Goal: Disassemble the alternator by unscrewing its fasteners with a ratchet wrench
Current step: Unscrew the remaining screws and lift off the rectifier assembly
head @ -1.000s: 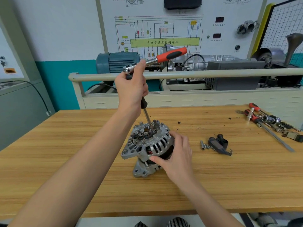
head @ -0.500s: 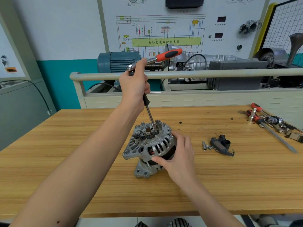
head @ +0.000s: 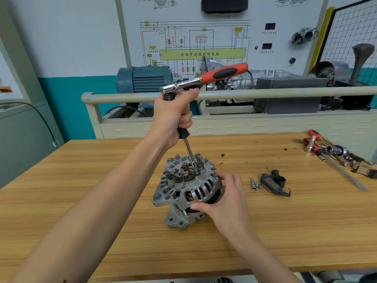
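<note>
The fastener under the extension tip is hard to make out. The left hand (head: pixel 175 113) grips the ratchet wrench (head: pixel 204 79) below its head. The right hand (head: pixel 226 199) clasps the alternator (head: pixel 183 190), which stands mid-table (head: pixel 102 231). Loose tools (head: pixel 334 154) lie far right.

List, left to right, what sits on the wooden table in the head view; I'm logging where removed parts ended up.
alternator → loose bolts → removed black part → pile of tools
</note>
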The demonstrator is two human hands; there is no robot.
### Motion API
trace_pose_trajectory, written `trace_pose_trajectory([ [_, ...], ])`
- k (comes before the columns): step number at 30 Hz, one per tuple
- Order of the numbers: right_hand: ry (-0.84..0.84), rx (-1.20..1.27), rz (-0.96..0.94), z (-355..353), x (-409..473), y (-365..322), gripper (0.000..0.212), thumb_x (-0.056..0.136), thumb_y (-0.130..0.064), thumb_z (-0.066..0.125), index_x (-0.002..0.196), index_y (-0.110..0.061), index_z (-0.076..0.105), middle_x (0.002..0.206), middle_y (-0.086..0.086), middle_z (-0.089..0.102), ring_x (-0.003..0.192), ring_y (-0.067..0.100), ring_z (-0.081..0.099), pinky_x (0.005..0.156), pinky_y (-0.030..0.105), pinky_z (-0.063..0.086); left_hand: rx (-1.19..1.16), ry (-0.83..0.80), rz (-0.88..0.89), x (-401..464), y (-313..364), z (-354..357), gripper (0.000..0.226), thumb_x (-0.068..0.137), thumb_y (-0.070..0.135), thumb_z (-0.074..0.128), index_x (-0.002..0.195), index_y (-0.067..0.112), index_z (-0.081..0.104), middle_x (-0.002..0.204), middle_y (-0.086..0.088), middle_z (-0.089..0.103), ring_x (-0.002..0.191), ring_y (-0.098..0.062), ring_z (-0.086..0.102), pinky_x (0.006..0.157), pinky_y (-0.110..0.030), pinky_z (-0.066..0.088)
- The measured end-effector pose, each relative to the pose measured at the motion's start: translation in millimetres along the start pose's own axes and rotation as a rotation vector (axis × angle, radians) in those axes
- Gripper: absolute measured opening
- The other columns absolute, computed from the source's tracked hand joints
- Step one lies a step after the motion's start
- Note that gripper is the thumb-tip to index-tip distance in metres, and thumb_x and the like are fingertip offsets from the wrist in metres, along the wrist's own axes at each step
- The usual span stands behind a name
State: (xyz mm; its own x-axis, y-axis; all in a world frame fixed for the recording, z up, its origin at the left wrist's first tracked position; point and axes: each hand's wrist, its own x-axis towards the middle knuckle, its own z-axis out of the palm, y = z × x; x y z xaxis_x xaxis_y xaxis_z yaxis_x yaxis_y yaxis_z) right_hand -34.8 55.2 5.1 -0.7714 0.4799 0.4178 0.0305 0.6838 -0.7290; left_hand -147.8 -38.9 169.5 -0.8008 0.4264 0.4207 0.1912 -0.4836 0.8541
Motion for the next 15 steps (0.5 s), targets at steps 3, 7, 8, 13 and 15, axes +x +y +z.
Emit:
trace_pose_trajectory([
  [3,0.006,-0.013,-0.01,1.7,2.2,-1.3,0.097,0.045,-0.054,0.088,0.129,-0.032,0.044,0.117,-0.019,0.038,0.116,0.012,0.044,0.101,0.036,0.041,0.067,0.018,0.043,-2.3,0.3,2.5,0.042,0.09,0.001,0.058,0.062,0.019,0.033,0.043,0.007,0.028,0.035,-0.009,0.019,0.04,-0.016,0.017],
  [7,0.045,-0.033,-0.011,5.6,0.9,-2.5,0.097,0.044,-0.055,0.088,0.128,-0.03,0.045,0.115,-0.019,0.037,0.114,0.013,0.045,0.099,0.036,0.043,0.028,0.059,0.016,-2.1,3.0,3.8,0.038,0.09,0.003,0.055,0.063,0.02,0.035,0.043,0.007,0.028,0.036,-0.009,0.018,0.039,-0.018,0.016],
  [8,0.058,-0.044,-0.001,7.0,-0.6,-2.9,0.097,0.044,-0.056,0.088,0.127,-0.03,0.046,0.114,-0.019,0.037,0.114,0.013,0.046,0.099,0.036,0.043,0.024,0.087,0.0,-1.3,2.9,3.7,0.037,0.09,0.003,0.055,0.064,0.02,0.035,0.043,0.007,0.027,0.037,-0.01,0.018,0.039,-0.019,0.015],
  [13,0.137,-0.07,0.026,15.2,-6.6,-3.8,0.094,0.042,-0.056,0.088,0.123,-0.027,0.049,0.11,-0.016,0.034,0.109,0.013,0.045,0.096,0.032,0.039,0.011,0.202,-0.057,2.6,0.4,1.3,0.031,0.089,0.005,0.056,0.07,0.019,0.036,0.045,0.006,0.027,0.04,-0.01,0.018,0.04,-0.022,0.014],
  [15,0.135,-0.061,0.031,16.7,-5.3,-4.6,0.094,0.044,-0.056,0.088,0.125,-0.027,0.048,0.11,-0.016,0.032,0.11,0.014,0.044,0.097,0.033,0.039,0.014,0.204,-0.042,3.8,0.6,1.0,0.032,0.089,0.005,0.055,0.068,0.019,0.036,0.045,0.006,0.027,0.039,-0.01,0.018,0.04,-0.022,0.014],
])
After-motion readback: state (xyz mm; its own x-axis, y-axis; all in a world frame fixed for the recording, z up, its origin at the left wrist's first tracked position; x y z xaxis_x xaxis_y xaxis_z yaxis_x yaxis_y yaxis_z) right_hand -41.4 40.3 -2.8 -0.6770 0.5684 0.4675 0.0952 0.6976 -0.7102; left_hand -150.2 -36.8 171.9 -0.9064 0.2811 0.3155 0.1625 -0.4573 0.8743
